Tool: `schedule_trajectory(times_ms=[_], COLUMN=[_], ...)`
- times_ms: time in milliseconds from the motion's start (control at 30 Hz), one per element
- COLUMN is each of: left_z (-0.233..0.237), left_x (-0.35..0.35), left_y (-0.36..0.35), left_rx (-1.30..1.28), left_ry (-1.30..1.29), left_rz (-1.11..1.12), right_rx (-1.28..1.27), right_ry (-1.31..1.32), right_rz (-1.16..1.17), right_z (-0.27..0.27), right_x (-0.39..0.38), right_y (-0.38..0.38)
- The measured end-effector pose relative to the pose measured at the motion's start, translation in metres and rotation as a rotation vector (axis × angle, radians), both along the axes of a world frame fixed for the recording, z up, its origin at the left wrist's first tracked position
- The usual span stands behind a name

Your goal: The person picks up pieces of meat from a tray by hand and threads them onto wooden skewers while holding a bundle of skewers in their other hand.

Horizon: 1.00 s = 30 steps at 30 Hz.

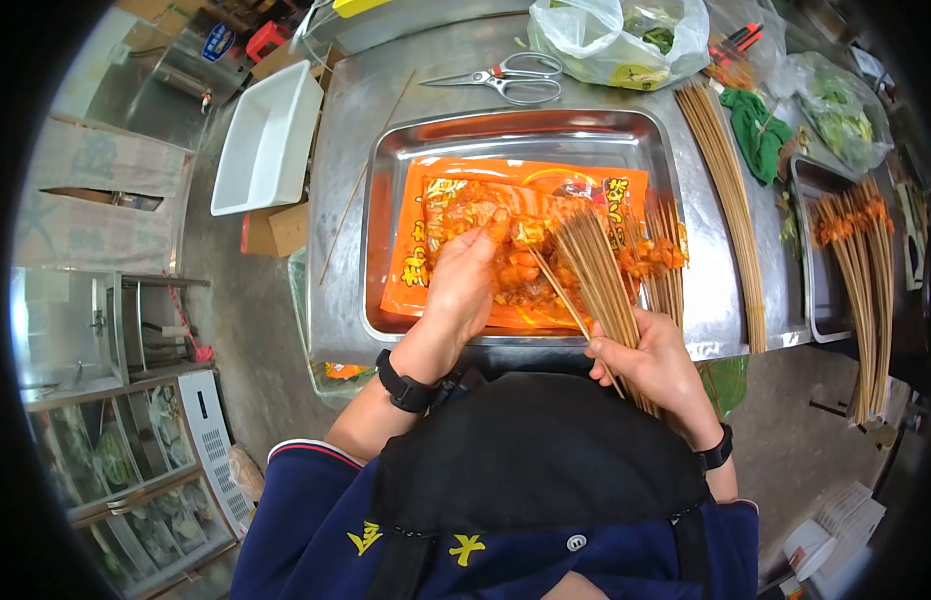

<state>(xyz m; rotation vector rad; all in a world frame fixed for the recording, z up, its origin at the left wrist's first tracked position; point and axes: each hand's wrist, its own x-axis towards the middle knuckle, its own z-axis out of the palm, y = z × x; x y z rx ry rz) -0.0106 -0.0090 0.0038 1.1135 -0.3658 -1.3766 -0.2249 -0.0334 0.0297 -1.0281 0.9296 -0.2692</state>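
My left hand [463, 275] is over the orange packet [413, 270], its fingers closed together on a piece of the red-orange marinated meat [515, 272]. In my right hand [650, 360] is a bundle of wooden skewers [597, 270], with one skewer [565, 290] angled apart from the rest, its tip near the meat. The packet lies in a steel tray [373, 215]. At the tray's right side, more skewers [665, 295] lie with meat threaded on their upper ends.
Scissors [500, 78] and a plastic bag of greens [625, 45] lie beyond the tray. To the right are bare skewers [720, 200], a green cloth [755, 133] and another tray [820, 290] with loaded skewers [860, 290]. A white bin [267, 140] stands left.
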Motion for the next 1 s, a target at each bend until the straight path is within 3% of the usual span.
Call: schedule_trajectory(times_ms=[433,1000], left_z=[0.002,-0.001], left_x=[-0.008,-0.014], left_y=[0.002,0.004], left_rx=[-0.092,0.014], left_ry=[-0.055,0.142], left_rz=[0.019,0.019], right_rx=[0.008,0.008], right_ry=[0.018,0.051], right_rz=[-0.01,-0.06], right_z=[0.001,0.0], right_x=[0.002,0.005], right_y=[0.0,0.002])
